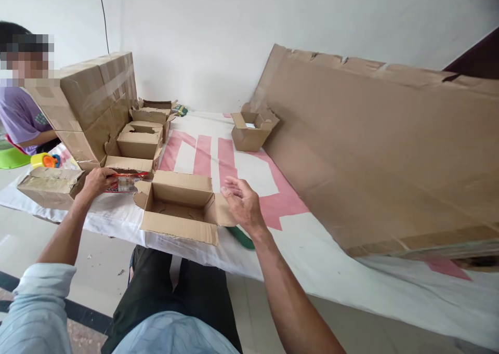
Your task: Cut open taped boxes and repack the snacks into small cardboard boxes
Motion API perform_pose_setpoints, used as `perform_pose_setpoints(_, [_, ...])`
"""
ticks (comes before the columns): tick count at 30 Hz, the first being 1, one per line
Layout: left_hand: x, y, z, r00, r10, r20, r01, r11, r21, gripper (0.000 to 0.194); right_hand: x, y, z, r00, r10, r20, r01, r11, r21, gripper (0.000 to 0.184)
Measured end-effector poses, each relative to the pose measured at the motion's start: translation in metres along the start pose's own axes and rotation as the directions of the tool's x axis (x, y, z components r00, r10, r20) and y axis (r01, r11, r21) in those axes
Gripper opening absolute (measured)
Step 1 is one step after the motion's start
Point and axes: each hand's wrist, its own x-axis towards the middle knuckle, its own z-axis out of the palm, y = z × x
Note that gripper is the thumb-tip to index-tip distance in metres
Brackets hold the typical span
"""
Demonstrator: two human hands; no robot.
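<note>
My left hand [99, 182] is closed on the edge of a flat, red-trimmed printed packet [127, 182], whose other end reaches to the left flap of the open cardboard box [181, 200]. That box lies in front of me with its flaps spread and its visible inside bare. Beside its right flap, my right hand [242, 203] is raised with loosely curved fingers apart and nothing in them. Whether it touches the flap I cannot tell. A dark green object [240, 238] lies partly hidden under the right flap.
Left of the open box are a closed box [50, 187], more open boxes [138, 143] and a taped stack [97, 91]. A small box [251, 130] stands toward the back. One large cardboard panel [378, 156] leans at right. A person [23, 109] is at far left.
</note>
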Motion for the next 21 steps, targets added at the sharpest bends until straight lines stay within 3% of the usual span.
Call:
perform_pose_setpoints(4, [0.023,0.013,0.012,0.998,-0.058,-0.006,0.058,0.998,-0.001,0.038,-0.018,0.014,-0.002,0.988,0.154,-0.01,-0.152,0.981,0.118,0.067])
perform_pose_setpoints(7, [0.025,0.026,0.023,0.99,-0.069,-0.127,0.076,0.996,0.049,0.037,-0.025,0.019,-0.003,0.961,0.277,0.014,-0.274,0.942,0.195,0.072])
perform_pose_setpoints(11, [0.003,0.042,0.045,0.933,-0.13,-0.337,0.154,0.987,0.046,0.037,-0.033,0.027,-0.004,0.92,0.39,0.033,-0.383,0.879,0.283,0.072])
perform_pose_setpoints(14, [-0.02,0.052,0.062,0.904,-0.128,-0.408,0.141,0.99,0.002,0.037,-0.034,0.033,-0.002,0.91,0.412,0.05,-0.405,0.855,0.324,0.072])
perform_pose_setpoints(17, [-0.032,0.056,0.067,0.942,-0.061,-0.329,0.071,0.997,0.018,0.035,-0.032,0.035,0.002,0.904,0.423,0.07,-0.42,0.842,0.34,0.07])
perform_pose_setpoints(21, [-0.018,0.052,0.054,0.993,-0.046,-0.113,0.054,0.996,0.065,0.029,-0.032,0.036,0.007,0.896,0.433,0.104,-0.438,0.815,0.381,0.069])
